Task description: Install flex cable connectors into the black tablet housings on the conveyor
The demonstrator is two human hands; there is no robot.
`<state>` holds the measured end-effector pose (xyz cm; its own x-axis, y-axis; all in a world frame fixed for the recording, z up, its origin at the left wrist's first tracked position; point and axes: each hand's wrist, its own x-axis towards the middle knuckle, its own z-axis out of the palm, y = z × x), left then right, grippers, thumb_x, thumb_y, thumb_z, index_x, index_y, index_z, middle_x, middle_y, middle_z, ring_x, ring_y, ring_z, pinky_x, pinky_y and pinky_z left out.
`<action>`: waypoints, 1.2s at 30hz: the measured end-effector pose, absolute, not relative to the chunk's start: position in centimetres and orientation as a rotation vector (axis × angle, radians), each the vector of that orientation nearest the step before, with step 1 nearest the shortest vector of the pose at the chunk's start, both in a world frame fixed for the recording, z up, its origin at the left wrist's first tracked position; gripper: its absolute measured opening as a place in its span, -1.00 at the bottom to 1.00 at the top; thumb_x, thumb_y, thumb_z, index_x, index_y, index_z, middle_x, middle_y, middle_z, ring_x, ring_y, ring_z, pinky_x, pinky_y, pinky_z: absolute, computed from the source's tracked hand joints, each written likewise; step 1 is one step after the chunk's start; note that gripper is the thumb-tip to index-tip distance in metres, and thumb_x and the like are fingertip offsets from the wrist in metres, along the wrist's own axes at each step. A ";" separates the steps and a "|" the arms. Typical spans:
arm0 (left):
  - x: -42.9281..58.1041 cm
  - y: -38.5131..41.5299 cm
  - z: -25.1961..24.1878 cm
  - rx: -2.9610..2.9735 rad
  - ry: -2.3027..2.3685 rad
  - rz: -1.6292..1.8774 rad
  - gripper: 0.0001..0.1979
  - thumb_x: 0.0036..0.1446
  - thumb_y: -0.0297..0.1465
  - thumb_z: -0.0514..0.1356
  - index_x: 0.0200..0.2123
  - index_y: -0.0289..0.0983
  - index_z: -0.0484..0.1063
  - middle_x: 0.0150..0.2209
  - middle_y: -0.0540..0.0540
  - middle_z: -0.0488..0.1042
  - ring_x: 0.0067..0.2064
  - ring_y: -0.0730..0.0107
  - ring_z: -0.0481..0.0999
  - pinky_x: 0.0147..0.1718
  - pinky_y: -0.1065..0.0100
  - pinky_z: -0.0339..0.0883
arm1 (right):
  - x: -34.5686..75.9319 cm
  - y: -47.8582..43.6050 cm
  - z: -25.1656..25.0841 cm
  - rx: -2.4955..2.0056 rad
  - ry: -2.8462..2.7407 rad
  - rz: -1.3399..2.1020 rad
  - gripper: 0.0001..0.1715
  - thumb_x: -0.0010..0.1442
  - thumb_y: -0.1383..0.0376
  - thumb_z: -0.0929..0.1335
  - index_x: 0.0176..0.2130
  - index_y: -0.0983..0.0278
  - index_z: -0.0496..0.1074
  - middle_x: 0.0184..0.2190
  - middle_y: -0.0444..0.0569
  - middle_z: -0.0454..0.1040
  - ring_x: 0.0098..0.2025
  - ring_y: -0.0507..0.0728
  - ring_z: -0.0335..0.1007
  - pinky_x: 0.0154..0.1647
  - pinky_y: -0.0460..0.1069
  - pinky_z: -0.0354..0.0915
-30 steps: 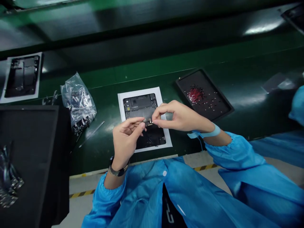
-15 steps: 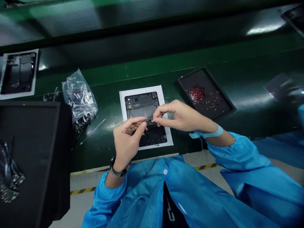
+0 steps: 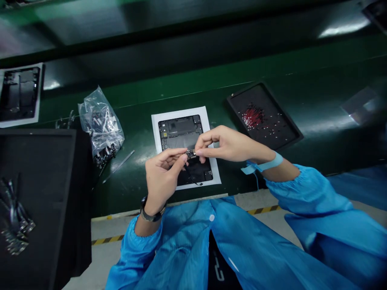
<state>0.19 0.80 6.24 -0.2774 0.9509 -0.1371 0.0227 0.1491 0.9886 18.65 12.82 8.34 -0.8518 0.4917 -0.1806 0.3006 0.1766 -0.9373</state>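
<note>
A small circuit board (image 3: 190, 154) is held above a black device housing (image 3: 181, 129), which lies on a white sheet (image 3: 155, 121). My left hand (image 3: 165, 171) pinches the board's left end between thumb and fingers. At its right end, the thumb and forefinger of my right hand (image 3: 223, 144) are closed on it. A thin dark cable (image 3: 191, 176) hangs below the board, over the lower part of the housing. The fingers cover both ends of the board.
On the left lie a clear plastic bag (image 3: 101, 121) of parts, a thin strip (image 3: 118, 166) and a black bin (image 3: 36, 161) with cables. A black tray (image 3: 272, 108) with small red and white parts is on the right. Another housing (image 3: 19, 94) sits far left.
The dark cable below the board shows more plainly. Both hands keep their grip on the board, and the view has shifted slightly.
</note>
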 end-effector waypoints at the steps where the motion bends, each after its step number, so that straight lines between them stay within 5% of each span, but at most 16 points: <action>1: 0.1 0.9 6.1 0.970 1.495 1.272 -0.82 0.14 -0.37 0.40 -0.20 -0.32 0.66 -0.45 -0.09 0.60 -0.42 0.39 0.58 -0.42 0.41 0.48 | 18.7 12.9 8.1 -0.770 -2.250 1.799 -0.80 0.30 0.24 0.37 -0.32 0.29 0.54 -0.40 -0.08 0.63 -0.35 0.05 0.50 -0.30 -0.07 0.30; 23: 0.4 1.0 5.8 0.984 1.527 1.311 -0.84 0.13 -0.40 0.40 -0.20 -0.30 0.65 -0.44 -0.07 0.61 -0.43 0.43 0.59 -0.42 0.45 0.49 | 18.6 12.2 8.2 -0.838 -2.181 1.701 -0.86 0.27 0.31 0.38 -0.31 0.31 0.54 -0.41 -0.08 0.64 -0.35 0.05 0.55 -0.29 -0.09 0.36; 31: 1.0 1.0 5.6 1.042 1.581 1.338 -0.86 0.15 -0.40 0.39 -0.20 -0.29 0.66 -0.41 -0.07 0.62 -0.40 0.43 0.61 -0.35 0.45 0.51 | 18.8 11.1 8.5 -0.941 -2.304 1.373 -0.87 0.25 0.36 0.38 -0.35 0.30 0.54 -0.44 -0.11 0.59 -0.40 0.03 0.46 -0.34 -0.06 0.25; 36: 0.7 1.2 5.4 1.006 1.510 1.306 -0.86 0.14 -0.42 0.39 -0.21 -0.30 0.66 -0.43 -0.07 0.62 -0.42 0.44 0.60 -0.37 0.46 0.50 | 18.9 11.7 7.7 -0.946 -2.130 1.712 -0.86 0.27 0.30 0.40 -0.32 0.29 0.54 -0.39 -0.08 0.64 -0.33 0.08 0.55 -0.25 -0.04 0.35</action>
